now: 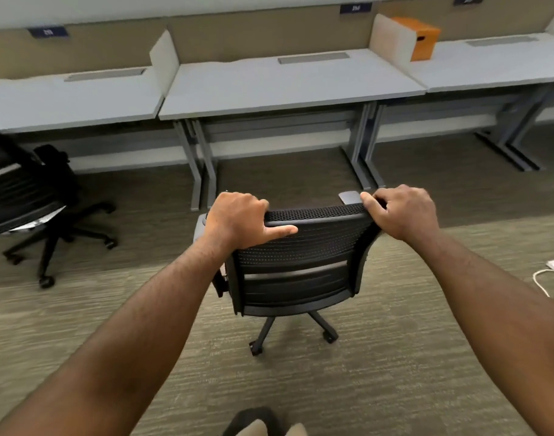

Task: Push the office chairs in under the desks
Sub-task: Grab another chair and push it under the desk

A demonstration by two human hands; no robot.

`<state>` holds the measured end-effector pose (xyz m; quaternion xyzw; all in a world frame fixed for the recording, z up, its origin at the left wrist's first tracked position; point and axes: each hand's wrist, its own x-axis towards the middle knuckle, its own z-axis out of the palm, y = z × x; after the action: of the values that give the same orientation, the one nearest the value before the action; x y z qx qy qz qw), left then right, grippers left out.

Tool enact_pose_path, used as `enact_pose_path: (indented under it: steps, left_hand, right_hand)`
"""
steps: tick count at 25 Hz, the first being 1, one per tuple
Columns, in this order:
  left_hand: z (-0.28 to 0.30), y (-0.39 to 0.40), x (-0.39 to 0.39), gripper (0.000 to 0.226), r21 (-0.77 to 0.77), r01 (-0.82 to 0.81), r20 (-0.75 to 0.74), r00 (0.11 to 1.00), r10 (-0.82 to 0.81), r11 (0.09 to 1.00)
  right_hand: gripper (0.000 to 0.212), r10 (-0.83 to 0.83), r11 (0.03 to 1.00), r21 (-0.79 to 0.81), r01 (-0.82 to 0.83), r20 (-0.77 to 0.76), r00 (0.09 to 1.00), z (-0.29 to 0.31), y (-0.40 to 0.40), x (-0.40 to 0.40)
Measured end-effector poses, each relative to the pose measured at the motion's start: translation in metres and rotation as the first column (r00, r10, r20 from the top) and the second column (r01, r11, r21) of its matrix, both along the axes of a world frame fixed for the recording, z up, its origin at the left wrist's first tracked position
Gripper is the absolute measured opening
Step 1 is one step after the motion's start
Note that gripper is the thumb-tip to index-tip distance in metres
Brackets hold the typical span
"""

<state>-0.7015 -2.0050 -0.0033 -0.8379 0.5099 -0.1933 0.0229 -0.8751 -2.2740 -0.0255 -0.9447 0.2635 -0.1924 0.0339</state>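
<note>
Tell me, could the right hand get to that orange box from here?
Probably not as things stand. The right hand grips the chair back, and the orange box sits at the rear of the far desk, well beyond it.

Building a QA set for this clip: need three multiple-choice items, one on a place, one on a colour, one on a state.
1. Where is the orange cardboard box?
A. on the right grey desk
B. on the carpet
C. on a chair seat

2. What colour is the mesh-backed office chair in the middle?
A. white
B. black
C. red

3. How is that chair held?
A. one grip only
B. untouched
C. both grips on the backrest top

Key: 1 A, the box stands on the right desktop beside a divider. 2 B, mesh and frame are black. 3 C, the left hand and right hand both clasp the top edge.
</note>
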Motion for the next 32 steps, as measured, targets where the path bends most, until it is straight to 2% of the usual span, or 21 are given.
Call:
enact_pose_path:
  steps: [2,5,8,13,18,21,25,28,32]
  left_hand:
    - [-0.003,-0.011,0.019,0.087,-0.028,-0.016,0.049,0.999,0.017,0.999]
    - [-0.008,-0.020,0.053,0.077,-0.176,-0.037,0.101,0.993,0.056,0.984]
    - [-0.013,-0.044,0.099,0.072,-0.229,-0.109,0.037,0.992,0.120,0.967]
    - [-0.030,-0.098,0.173,0.069,-0.376,-0.242,-0.094,0.970,0.223,0.894]
    - [-0.041,-0.163,0.239,0.062,-0.379,-0.341,-0.172,0.939,0.297,0.860]
    - [-0.043,-0.207,0.264,0.060,-0.346,-0.341,-0.250,0.931,0.265,0.874]
    - [-0.044,-0.268,0.293,0.060,-0.326,-0.331,-0.283,0.928,0.243,0.885]
    - [-0.047,-0.326,0.320,0.056,-0.330,-0.331,-0.315,0.921,0.228,0.884]
    - [-0.044,-0.374,0.337,0.052,-0.333,-0.351,-0.328,0.913,0.241,0.875]
  right_hand:
    - [0.068,-0.006,1.000,-0.005,0.006,0.055,0.998,-0.003,-0.013,0.012]
    - [0.069,-0.015,1.000,0.024,0.014,0.016,1.000,-0.005,-0.024,0.039]
    - [0.069,-0.022,0.999,0.042,0.024,-0.033,0.999,-0.007,-0.048,0.074]
    - [0.061,0.023,0.997,0.072,-0.022,-0.018,1.000,-0.001,-0.090,0.120]
    - [0.060,0.016,0.987,0.157,-0.012,-0.022,1.000,0.001,-0.145,0.167]
    - [0.065,-0.027,0.988,0.152,0.032,-0.035,0.999,-0.005,-0.180,0.185]
    - [0.071,-0.087,0.989,0.115,0.096,-0.084,0.993,-0.003,-0.238,0.215]
    - [0.069,-0.142,0.983,0.108,0.151,-0.088,0.986,-0.005,-0.297,0.239]
    - [0.063,-0.124,0.986,0.101,0.131,-0.075,0.989,-0.001,-0.352,0.263]
